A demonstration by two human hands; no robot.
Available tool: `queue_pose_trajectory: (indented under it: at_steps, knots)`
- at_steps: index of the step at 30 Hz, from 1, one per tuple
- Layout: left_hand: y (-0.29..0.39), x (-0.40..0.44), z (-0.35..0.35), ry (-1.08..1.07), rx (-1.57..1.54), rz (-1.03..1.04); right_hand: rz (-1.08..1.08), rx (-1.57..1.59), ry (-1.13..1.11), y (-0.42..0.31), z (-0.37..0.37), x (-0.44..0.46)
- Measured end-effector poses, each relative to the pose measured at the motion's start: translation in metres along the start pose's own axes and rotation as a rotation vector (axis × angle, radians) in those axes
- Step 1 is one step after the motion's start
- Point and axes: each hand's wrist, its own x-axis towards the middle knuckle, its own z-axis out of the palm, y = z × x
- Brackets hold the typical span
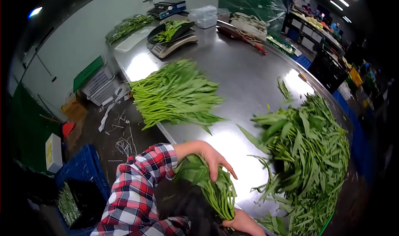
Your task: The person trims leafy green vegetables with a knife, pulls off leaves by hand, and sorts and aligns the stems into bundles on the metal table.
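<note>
A bunch of water spinach (216, 190) is between my hands at the table's near edge, with its leaves toward the upper left and its stem ends toward the lower right. Curved over the leafy part, my left hand (203, 153) holds it with thumb and fingers around the greens. My right hand (243, 222) grips the stem ends near the bottom of the view; some of its fingers are hidden. A large loose heap of water spinach (307, 153) lies to the right. Farther up the table rests a neat pile of water spinach (176, 94), stems pointing left.
On the metal table (245, 78), a scale (172, 45) carries greens in a black pan. Behind are a second scale (168, 7), clear plastic boxes (203, 16) and bagged greens (128, 27). A red-handled tool (255, 46) lies at the far edge. Blue crates (85, 169) stand lower left.
</note>
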Motion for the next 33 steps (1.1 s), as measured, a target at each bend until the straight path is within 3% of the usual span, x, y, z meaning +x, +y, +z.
queue_pose_trajectory:
  at_steps: [1,2,3,6,7,8,10,11,12,13,14,15,17,18,19,20,21,22,23,24,25,27,30,33]
  knots:
    - [0.008,-0.022,-0.009,0.066,0.128,0.061,0.127,0.094,-0.074,-0.029,-0.002,0.008]
    - [0.028,-0.044,-0.012,0.119,0.087,-0.062,0.008,0.295,-0.146,-0.034,0.004,0.027]
    - [0.03,-0.056,-0.02,0.209,0.134,-0.171,0.083,0.529,-0.113,-0.026,0.013,0.041]
    - [-0.03,-0.038,-0.045,1.062,0.688,-0.22,0.234,1.165,-0.083,0.002,0.024,0.029]
    - [-0.042,-0.033,-0.042,1.371,0.822,-0.249,0.371,1.206,0.135,0.014,0.027,0.006]
    - [-0.04,-0.029,-0.026,1.52,0.787,-0.103,0.362,1.209,0.363,0.024,0.024,-0.023]
    - [-0.018,-0.019,0.02,1.344,0.468,0.0,0.332,1.176,0.822,0.038,0.009,-0.099]
    - [-0.031,-0.003,0.039,1.23,0.477,0.117,0.308,1.141,1.048,0.039,0.002,-0.133]
    - [-0.029,0.008,0.057,0.926,0.354,0.086,0.279,1.098,1.271,0.035,0.001,-0.159]
    - [-0.015,0.01,0.078,0.646,0.294,0.023,0.158,1.008,1.371,0.014,-0.003,-0.171]
    - [-0.031,0.023,0.093,0.529,0.312,0.123,-0.052,0.989,1.359,0.003,-0.005,-0.179]
    - [-0.046,0.038,0.108,0.401,0.332,0.221,-0.031,0.929,1.485,-0.034,-0.006,-0.174]
    - [-0.053,0.06,0.127,0.243,0.191,0.182,-0.076,1.026,1.34,-0.026,-0.003,-0.182]
    - [-0.048,0.064,0.134,0.186,0.039,0.188,-0.369,1.013,1.343,-0.025,0.005,-0.159]
    - [-0.054,0.072,0.139,0.166,-0.13,0.189,-0.371,1.093,1.4,-0.053,0.012,-0.136]
    - [-0.058,0.077,0.141,0.214,-0.13,0.204,-0.483,1.172,1.126,-0.047,0.019,-0.122]
    - [-0.063,0.079,0.143,0.261,-0.141,0.215,-0.522,1.134,1.15,-0.057,0.032,-0.096]
    - [-0.072,0.077,0.143,0.262,-0.339,0.199,-0.437,1.235,1.119,-0.044,0.04,-0.068]
    - [-0.083,0.073,0.144,0.259,-0.535,0.166,-0.38,1.38,0.905,-0.019,0.048,-0.039]
    - [-0.093,0.073,0.144,0.301,-0.532,0.135,-0.346,1.568,0.675,0.018,0.059,-0.006]
    - [-0.103,0.072,0.144,0.353,-0.521,0.107,-0.105,1.494,0.621,0.022,0.066,0.012]
    - [-0.107,0.066,0.147,0.455,-0.373,-0.005,0.01,1.446,0.535,0.045,0.087,0.031]
    - [-0.136,0.055,0.135,0.473,0.022,-0.377,-0.148,1.532,0.452,0.058,0.097,0.027]
    - [-0.184,0.044,0.139,0.666,-0.699,-0.152,-0.223,1.707,0.395,0.058,0.097,0.018]
